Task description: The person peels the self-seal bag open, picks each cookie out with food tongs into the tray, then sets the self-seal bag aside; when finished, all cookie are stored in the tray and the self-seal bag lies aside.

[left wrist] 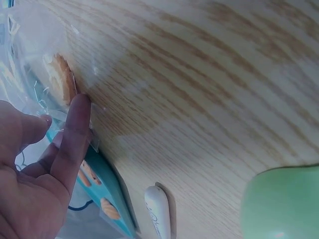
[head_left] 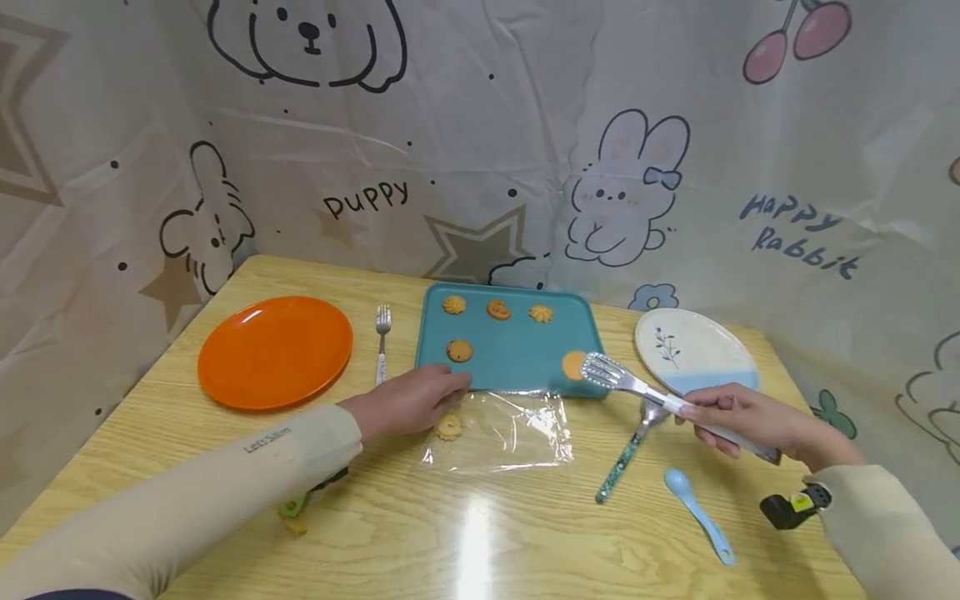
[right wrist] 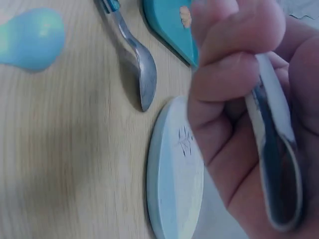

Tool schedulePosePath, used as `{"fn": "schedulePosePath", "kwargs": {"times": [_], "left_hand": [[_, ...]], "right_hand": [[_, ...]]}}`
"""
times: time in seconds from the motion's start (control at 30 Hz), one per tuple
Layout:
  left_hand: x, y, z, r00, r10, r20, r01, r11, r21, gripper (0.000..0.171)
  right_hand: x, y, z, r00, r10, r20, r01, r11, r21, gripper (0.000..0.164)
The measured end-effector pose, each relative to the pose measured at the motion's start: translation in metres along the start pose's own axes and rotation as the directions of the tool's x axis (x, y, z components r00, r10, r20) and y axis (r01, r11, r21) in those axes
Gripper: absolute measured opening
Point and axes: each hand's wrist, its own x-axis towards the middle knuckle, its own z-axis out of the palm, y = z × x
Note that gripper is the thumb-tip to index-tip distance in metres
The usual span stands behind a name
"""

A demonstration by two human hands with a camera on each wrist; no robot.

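Note:
My left hand (head_left: 408, 400) is at the upper left corner of a clear plastic bag (head_left: 510, 433), which lies flat on the table with one ring-shaped cookie (head_left: 449, 426) inside. In the left wrist view, thumb and fingers pinch the bag's edge beside the cookie (left wrist: 62, 79). My right hand (head_left: 738, 421) grips metal food tongs (head_left: 652, 396) by the handle. Their slotted head overlaps a round, pale cookie (head_left: 573, 365) at the lower right of the teal tray (head_left: 517, 350). Several other cookies sit on the tray, one of them dark-specked (head_left: 459, 350).
An orange plate (head_left: 277, 354) and a fork (head_left: 382, 333) are left of the tray. To its right lies a white and blue plate (head_left: 693, 346). A green-handled spoon (head_left: 622, 462) and a light blue spoon (head_left: 697, 512) lie in front. A printed cloth (head_left: 450, 150) hangs behind.

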Motion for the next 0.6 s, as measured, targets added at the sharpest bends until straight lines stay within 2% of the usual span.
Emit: {"fn": "schedulePosePath", "kwargs": {"times": [0.1,0.2,0.27,0.3,0.37,0.43,0.53,0.6], "left_hand": [[0.000,-0.001,0.002,1.000,-0.003,-0.003,0.003,1.000,0.001,0.010],[0.000,-0.001,0.005,1.000,0.002,-0.003,-0.001,1.000,0.004,0.010],[0.001,-0.001,0.005,1.000,0.003,-0.004,-0.003,1.000,0.012,0.010],[0.001,-0.001,0.005,1.000,0.002,-0.002,-0.002,1.000,0.015,0.009],[0.001,-0.001,0.005,1.000,0.005,-0.002,-0.005,1.000,0.018,0.009],[0.002,-0.001,0.004,1.000,0.003,-0.003,-0.003,1.000,0.024,0.009],[0.003,-0.001,0.003,1.000,-0.001,0.002,0.001,1.000,0.024,0.010],[0.002,-0.001,0.003,1.000,-0.011,0.006,0.011,1.000,0.023,0.009]], "right_hand": [[0.017,-0.008,0.006,0.996,0.008,-0.091,-0.014,0.998,-0.061,0.032],[0.039,-0.022,0.020,0.984,-0.035,-0.177,0.007,0.988,-0.155,0.029],[0.052,-0.034,0.031,0.966,-0.077,-0.245,0.008,0.963,-0.270,0.027],[0.057,-0.039,0.036,0.954,-0.099,-0.282,-0.005,0.938,-0.347,0.027],[0.065,-0.050,0.045,0.922,-0.149,-0.358,-0.059,0.858,-0.510,0.025],[0.072,-0.057,0.052,0.886,-0.216,-0.410,-0.123,0.744,-0.657,0.022],[0.081,-0.059,0.058,0.846,-0.330,-0.419,-0.182,0.560,-0.808,0.017],[0.087,-0.055,0.061,0.829,-0.392,-0.399,-0.195,0.467,-0.863,0.015]]}}
